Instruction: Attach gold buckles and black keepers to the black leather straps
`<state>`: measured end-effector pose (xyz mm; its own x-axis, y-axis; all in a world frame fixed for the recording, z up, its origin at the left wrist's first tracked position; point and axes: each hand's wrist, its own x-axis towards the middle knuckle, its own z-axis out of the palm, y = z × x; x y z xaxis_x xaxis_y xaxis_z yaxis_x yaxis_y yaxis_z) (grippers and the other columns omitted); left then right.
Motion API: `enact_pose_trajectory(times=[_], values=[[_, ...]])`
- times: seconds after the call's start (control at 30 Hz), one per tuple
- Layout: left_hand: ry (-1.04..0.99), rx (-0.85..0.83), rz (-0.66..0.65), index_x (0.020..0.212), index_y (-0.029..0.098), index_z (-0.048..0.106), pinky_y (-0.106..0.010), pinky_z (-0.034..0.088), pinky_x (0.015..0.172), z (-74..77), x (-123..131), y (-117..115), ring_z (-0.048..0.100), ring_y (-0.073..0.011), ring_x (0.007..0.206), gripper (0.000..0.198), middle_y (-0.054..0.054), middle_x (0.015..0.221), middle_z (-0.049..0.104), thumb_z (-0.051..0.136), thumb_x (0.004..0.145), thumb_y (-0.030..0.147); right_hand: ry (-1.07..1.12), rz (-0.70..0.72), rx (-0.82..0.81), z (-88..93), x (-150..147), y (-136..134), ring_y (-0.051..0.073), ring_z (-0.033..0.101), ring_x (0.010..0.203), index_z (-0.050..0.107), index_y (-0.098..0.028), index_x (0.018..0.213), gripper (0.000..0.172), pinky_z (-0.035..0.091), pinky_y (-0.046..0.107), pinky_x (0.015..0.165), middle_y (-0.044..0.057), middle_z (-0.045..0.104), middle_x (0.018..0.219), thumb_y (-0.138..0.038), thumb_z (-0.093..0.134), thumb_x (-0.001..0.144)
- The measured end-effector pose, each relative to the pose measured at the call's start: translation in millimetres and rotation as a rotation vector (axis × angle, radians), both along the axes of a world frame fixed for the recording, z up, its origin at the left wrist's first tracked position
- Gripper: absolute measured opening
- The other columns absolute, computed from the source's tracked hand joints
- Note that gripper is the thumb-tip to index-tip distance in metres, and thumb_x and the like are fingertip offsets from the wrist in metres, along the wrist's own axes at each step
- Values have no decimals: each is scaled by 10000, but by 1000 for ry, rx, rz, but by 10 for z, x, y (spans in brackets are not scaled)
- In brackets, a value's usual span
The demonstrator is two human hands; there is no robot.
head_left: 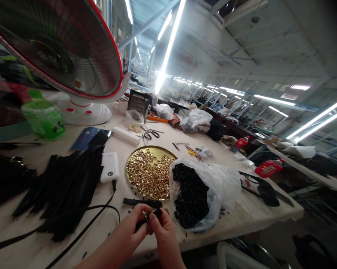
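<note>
My left hand (138,224) and my right hand (162,226) meet near the table's front edge, both closed on one black strap (141,224). A small gold-coloured buckle (147,218) shows on the strap between my fingers, partly hidden by them. Just beyond lies another short black strap (142,203), flat on the table. Behind it stands a round gold tray (126,175) heaped with small gold buckles (150,173). To the right of my hands, an open clear plastic bag (221,186) holds many small black pieces (190,194).
Black strips (75,183) lie piled at the left, near a white power bank (110,167) with a cable. A fan (84,112) and a green bottle (43,117) stand behind. Scissors (151,133), a white roll (125,135) and red-labelled bottles (269,168) lie farther off.
</note>
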<state>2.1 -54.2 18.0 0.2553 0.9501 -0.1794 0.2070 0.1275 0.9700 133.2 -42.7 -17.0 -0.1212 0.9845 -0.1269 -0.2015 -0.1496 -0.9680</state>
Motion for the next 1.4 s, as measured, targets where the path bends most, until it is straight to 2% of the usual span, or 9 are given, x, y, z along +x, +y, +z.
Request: enact_pose_trajectory(times=[0.2, 0.37, 0.5, 0.77, 0.9, 1.03, 1.13, 1.3, 1.4], values=[[-175, -77, 46, 796, 224, 364, -185, 379, 403, -70, -47, 41, 475, -82, 439, 186, 68, 594, 560, 502, 719, 322, 197, -17, -17, 88, -12, -60, 110, 445, 538, 581, -156, 666, 435, 349, 248, 549, 2, 533, 580, -570, 490, 767], [-264, -70, -72, 808, 212, 413, -184, 384, 427, 86, -67, 61, 491, -83, 493, 176, 44, 645, 578, 504, 750, 351, 343, 84, -191, 236, -23, 1, 68, 425, 455, 552, -160, 668, 275, 296, 206, 491, -36, 521, 531, -388, 704, 655], [-225, -124, -127, 855, 200, 419, -187, 386, 435, 202, -73, 116, 506, -88, 486, 196, 27, 623, 616, 483, 765, 361, 297, 203, -338, 330, -12, 65, 48, 395, 411, 565, -144, 752, 322, 258, 191, 446, -47, 511, 522, -374, 735, 604], [-29, -154, -107, 779, 205, 414, -173, 322, 360, 137, -146, 287, 486, -82, 364, 218, 68, 509, 582, 518, 699, 379, 267, 272, -392, 395, 14, 128, 64, 457, 458, 523, -138, 681, 361, 282, 199, 474, -5, 570, 574, -390, 755, 567], [7, -147, -189, 700, 190, 468, -188, 375, 405, 189, -194, 319, 503, -85, 433, 213, 33, 592, 616, 510, 712, 399, 349, 219, -382, 398, -40, 104, 67, 440, 475, 493, -154, 615, 340, 281, 200, 495, -36, 521, 550, -331, 774, 540], [81, -122, -202, 715, 185, 491, -201, 398, 427, 225, -240, 306, 509, -100, 476, 180, 29, 636, 592, 494, 715, 364, 392, 114, -285, 395, -87, 72, 91, 427, 537, 520, -171, 637, 256, 323, 219, 550, -34, 487, 587, -357, 696, 635], [184, -102, -182, 718, 193, 494, -203, 370, 415, 224, -266, 285, 479, -105, 459, 150, 48, 585, 550, 486, 715, 342, 272, -1, -217, 336, -68, 82, 94, 389, 531, 519, -182, 677, 228, 317, 222, 535, -42, 451, 593, -380, 629, 694], [162, -87, -198, 748, 198, 523, -205, 375, 460, 188, -269, 284, 502, -124, 525, 131, 52, 603, 543, 488, 722, 321, -225, -126, -63, 217, -4, 122, 93, 384, 526, 490, -177, 677, 189, 320, 224, 526, -60, 413, 566, -308, 626, 685], [140, -108, -229, 775, 188, 535, -213, 391, 484, 133, -255, 295, 516, -132, 548, 137, 45, 630, 557, 493, 720, 307, -247, -123, -46, 214, 8, 128, 96, 431, 546, 477, -192, 756, 207, 353, 223, 531, -57, 458, 632, -249, 644, 647]])
